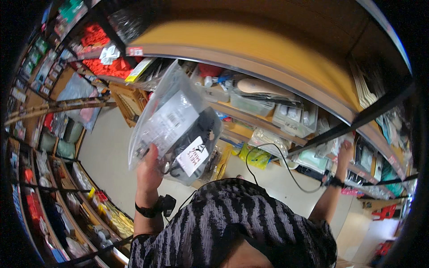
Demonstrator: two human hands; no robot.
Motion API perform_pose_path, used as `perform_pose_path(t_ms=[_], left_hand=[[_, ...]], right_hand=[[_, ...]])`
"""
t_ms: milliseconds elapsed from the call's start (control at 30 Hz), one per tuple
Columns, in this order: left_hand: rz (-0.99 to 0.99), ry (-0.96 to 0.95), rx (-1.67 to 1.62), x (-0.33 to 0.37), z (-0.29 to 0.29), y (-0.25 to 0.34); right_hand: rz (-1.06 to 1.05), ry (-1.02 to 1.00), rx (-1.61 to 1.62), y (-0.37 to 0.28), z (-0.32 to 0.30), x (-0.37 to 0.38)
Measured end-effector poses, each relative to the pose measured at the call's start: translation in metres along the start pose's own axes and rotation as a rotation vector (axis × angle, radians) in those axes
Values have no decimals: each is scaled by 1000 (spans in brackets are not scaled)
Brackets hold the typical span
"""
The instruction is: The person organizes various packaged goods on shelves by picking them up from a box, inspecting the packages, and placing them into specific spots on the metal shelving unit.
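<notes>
My left hand is closed on the lower left edge of a clear plastic bag, raised in front of the shelves. Inside the bag are a white sheet with a barcode, dark folded items and a white card with black print. My right hand is stretched out to the right, at the lower shelf among clear-wrapped packages. Its fingers look curled in. Whatever they may grip is too small to make out.
A wooden shelf board spans the top. Below it stand clear bins of small goods. A slanting black post rises near my right arm. A cable loops beside my right wrist. More stocked shelves line the left.
</notes>
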State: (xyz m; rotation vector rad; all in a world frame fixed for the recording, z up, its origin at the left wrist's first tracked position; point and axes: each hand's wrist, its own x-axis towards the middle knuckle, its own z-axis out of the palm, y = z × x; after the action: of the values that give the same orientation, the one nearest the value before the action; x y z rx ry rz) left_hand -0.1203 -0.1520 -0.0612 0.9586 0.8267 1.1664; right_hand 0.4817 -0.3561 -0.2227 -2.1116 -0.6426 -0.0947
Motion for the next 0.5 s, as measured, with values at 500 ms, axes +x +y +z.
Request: perform_pose_path(t_ms=[500], left_hand=[[314, -551, 369, 31, 27, 18]], right_hand=[[-1003, -811, 238, -433, 98, -252]])
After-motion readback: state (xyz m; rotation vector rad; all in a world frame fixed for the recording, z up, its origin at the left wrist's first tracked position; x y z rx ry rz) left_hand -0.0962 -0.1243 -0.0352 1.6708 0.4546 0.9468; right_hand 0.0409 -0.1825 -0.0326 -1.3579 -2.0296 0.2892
